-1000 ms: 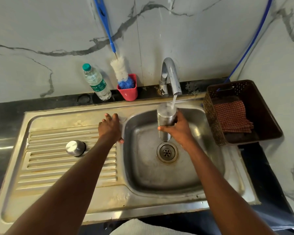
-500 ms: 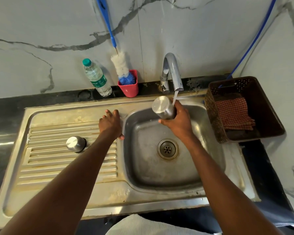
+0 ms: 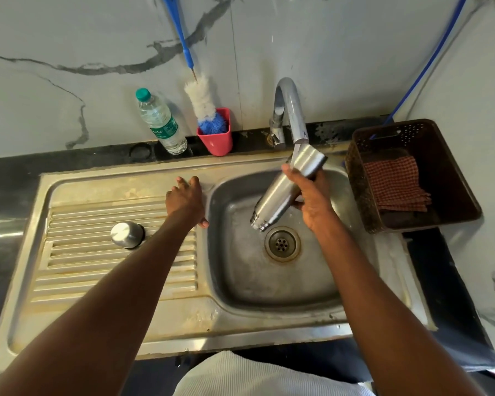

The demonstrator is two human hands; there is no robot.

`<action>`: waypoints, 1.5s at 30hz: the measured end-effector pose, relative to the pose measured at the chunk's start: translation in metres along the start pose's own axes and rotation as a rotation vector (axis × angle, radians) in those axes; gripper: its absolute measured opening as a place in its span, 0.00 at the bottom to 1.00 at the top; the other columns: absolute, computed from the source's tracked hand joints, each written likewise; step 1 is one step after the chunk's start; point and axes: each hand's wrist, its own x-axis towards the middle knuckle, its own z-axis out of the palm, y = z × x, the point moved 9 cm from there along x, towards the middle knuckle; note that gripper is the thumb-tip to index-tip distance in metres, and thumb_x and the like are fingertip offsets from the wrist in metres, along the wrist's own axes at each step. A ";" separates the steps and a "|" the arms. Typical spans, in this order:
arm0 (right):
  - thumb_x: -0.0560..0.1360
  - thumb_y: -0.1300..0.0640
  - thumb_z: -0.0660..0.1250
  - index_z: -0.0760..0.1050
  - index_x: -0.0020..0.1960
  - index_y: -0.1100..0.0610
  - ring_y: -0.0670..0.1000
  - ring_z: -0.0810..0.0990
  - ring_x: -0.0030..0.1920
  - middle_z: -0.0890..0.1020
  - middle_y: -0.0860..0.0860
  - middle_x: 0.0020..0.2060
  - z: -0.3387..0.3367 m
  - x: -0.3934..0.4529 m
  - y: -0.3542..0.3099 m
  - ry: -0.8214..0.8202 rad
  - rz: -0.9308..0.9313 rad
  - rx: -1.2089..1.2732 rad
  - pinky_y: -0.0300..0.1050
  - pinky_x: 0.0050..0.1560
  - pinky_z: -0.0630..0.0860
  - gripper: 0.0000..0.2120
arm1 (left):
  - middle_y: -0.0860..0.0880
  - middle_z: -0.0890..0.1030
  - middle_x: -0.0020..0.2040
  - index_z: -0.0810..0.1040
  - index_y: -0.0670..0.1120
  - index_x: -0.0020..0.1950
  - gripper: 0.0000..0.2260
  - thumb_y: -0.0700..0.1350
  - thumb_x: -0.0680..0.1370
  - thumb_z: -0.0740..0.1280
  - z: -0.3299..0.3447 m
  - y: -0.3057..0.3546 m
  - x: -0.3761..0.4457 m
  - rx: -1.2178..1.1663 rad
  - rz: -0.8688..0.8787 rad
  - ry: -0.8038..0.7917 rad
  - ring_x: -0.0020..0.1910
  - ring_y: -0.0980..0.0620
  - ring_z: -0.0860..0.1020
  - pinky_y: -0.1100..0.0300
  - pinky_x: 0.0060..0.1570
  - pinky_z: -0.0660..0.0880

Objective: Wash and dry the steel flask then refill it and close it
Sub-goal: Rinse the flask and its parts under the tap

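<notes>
Steel flask (image 3: 285, 192), wet, rigid and likely slippery, hangs mouth-down over the sink (image 3: 240, 284) basin, right of the left hand (image 3: 187, 200) resting flat with straight fingers on the rim, gripped mid-body by the right hand (image 3: 315, 201), whose curled fingers suit its smooth wall.

Red-checked cloth (image 3: 395, 184), brown basket (image 3: 457, 178), red cup (image 3: 216, 142), blue-white brush (image 3: 205, 110), silver flask (image 3: 286, 190)

Flask (image 3: 283, 192) now upended (mouth toward drain (image 3: 282, 243)).
</notes>
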 end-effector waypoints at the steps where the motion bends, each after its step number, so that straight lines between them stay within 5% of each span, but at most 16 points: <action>1: 0.69 0.56 0.82 0.73 0.71 0.49 0.52 0.83 0.59 0.83 0.50 0.60 0.006 -0.001 -0.003 -0.045 -0.023 -0.091 0.55 0.54 0.83 0.33 | 0.34 0.66 0.77 0.63 0.45 0.76 0.50 0.48 0.61 0.87 0.000 -0.001 0.000 -0.006 0.001 0.002 0.69 0.34 0.75 0.43 0.64 0.75; 7: 0.62 0.61 0.85 0.72 0.71 0.49 0.46 0.81 0.59 0.82 0.43 0.60 0.014 -0.011 -0.001 -0.181 -0.264 -0.660 0.48 0.62 0.79 0.42 | 0.36 0.67 0.76 0.64 0.47 0.77 0.46 0.47 0.64 0.86 0.002 -0.005 0.001 -0.028 0.017 0.031 0.67 0.35 0.76 0.43 0.62 0.77; 14: 0.64 0.68 0.82 0.71 0.72 0.52 0.53 0.81 0.64 0.82 0.52 0.63 -0.005 -0.005 0.009 -0.029 -0.138 -0.085 0.50 0.58 0.82 0.41 | 0.35 0.67 0.76 0.64 0.47 0.77 0.47 0.47 0.64 0.86 0.002 -0.005 0.001 -0.027 0.016 0.031 0.66 0.35 0.76 0.43 0.63 0.77; 19: 0.63 0.66 0.84 0.72 0.71 0.51 0.50 0.82 0.61 0.83 0.49 0.61 -0.017 -0.007 0.002 0.012 -0.161 -0.173 0.52 0.58 0.83 0.41 | 0.36 0.66 0.77 0.64 0.47 0.76 0.46 0.47 0.65 0.85 0.005 -0.005 0.004 -0.021 0.017 0.035 0.67 0.35 0.76 0.43 0.63 0.76; 24: 0.62 0.66 0.84 0.68 0.71 0.49 0.39 0.79 0.56 0.79 0.41 0.58 0.003 -0.015 -0.009 -0.096 -0.219 -0.378 0.29 0.49 0.77 0.43 | 0.35 0.67 0.76 0.64 0.46 0.76 0.48 0.48 0.63 0.86 0.006 -0.005 0.007 -0.018 0.009 0.031 0.66 0.35 0.76 0.43 0.63 0.76; 31: 0.61 0.64 0.86 0.70 0.69 0.48 0.45 0.82 0.56 0.82 0.44 0.57 0.010 -0.018 -0.004 -0.113 -0.214 -0.425 0.44 0.56 0.82 0.43 | 0.36 0.66 0.76 0.66 0.47 0.75 0.49 0.49 0.61 0.88 0.007 -0.007 0.005 -0.071 0.005 0.013 0.67 0.35 0.75 0.42 0.64 0.75; 34: 0.65 0.64 0.83 0.74 0.65 0.47 0.49 0.84 0.57 0.83 0.47 0.57 -0.017 -0.029 0.008 0.060 -0.119 -0.157 0.53 0.55 0.84 0.34 | 0.35 0.61 0.80 0.64 0.46 0.77 0.48 0.50 0.64 0.86 0.010 -0.009 0.001 -0.108 -0.012 0.008 0.74 0.34 0.69 0.40 0.71 0.70; 36: 0.67 0.64 0.82 0.74 0.66 0.51 0.54 0.82 0.61 0.82 0.51 0.60 -0.041 -0.032 0.030 0.176 0.012 0.125 0.64 0.56 0.83 0.32 | 0.38 0.66 0.78 0.68 0.45 0.75 0.36 0.51 0.72 0.80 0.006 0.002 -0.020 -0.287 0.028 0.154 0.72 0.35 0.71 0.42 0.69 0.70; 39: 0.68 0.59 0.81 0.72 0.71 0.54 0.59 0.79 0.64 0.80 0.57 0.65 -0.055 -0.036 0.067 0.202 0.247 0.536 0.66 0.58 0.81 0.34 | 0.44 0.81 0.61 0.77 0.45 0.66 0.18 0.54 0.81 0.71 0.014 0.022 -0.073 -0.789 -0.064 0.339 0.55 0.43 0.80 0.53 0.50 0.72; 42: 0.71 0.53 0.79 0.73 0.69 0.60 0.60 0.81 0.62 0.81 0.60 0.63 -0.048 -0.049 0.086 0.199 0.369 0.768 0.64 0.60 0.81 0.30 | 0.49 0.85 0.53 0.82 0.49 0.58 0.19 0.62 0.78 0.72 0.054 0.072 -0.095 -1.400 -0.167 -0.062 0.52 0.48 0.82 0.55 0.48 0.75; 45: 0.72 0.49 0.78 0.73 0.68 0.63 0.62 0.82 0.63 0.81 0.63 0.63 -0.041 -0.058 0.098 0.187 0.415 0.800 0.61 0.56 0.83 0.31 | 0.49 0.85 0.60 0.80 0.50 0.61 0.14 0.56 0.80 0.72 0.054 0.128 -0.100 -1.715 -0.045 -0.428 0.61 0.49 0.81 0.50 0.59 0.74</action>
